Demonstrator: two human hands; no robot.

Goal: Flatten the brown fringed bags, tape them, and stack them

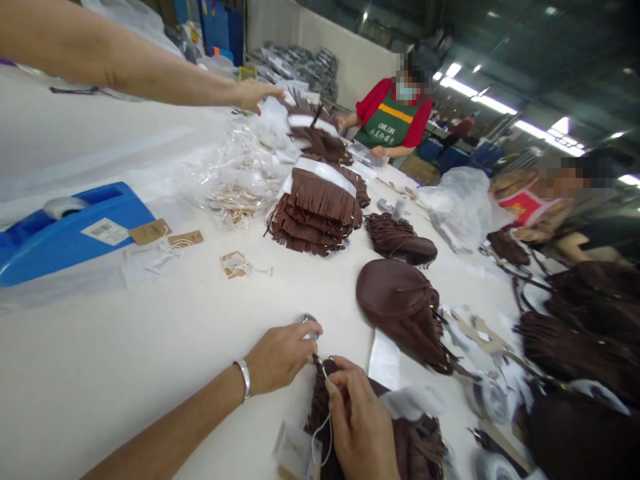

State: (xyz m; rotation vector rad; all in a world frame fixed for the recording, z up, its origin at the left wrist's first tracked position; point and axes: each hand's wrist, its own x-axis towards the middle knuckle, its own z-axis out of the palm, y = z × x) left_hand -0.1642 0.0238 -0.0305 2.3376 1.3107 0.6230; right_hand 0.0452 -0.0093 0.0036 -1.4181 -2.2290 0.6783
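Note:
My left hand [283, 357], with a silver bracelet on its wrist, has its fingers curled on a small round silver object [310, 327]. Just beside it, my right hand [357, 413] pinches a thin white string [325, 373] near a small metal fitting. The string loops down by a clear packet with tags [293, 450]. Under and behind my right hand lies a dark brown fringed bag [417, 447], partly hidden. A smooth brown bag [395, 290] lies further up, near a white paper piece [384, 360].
Stacked fringed brown pieces [320, 207] stand mid-table. At left are a blue tape dispenser [115, 200] and brown tags [150, 231]. Another person's arm [165, 77] reaches across the upper left. More bags [575, 340] lie at right; a person in a green apron [387, 123] works behind.

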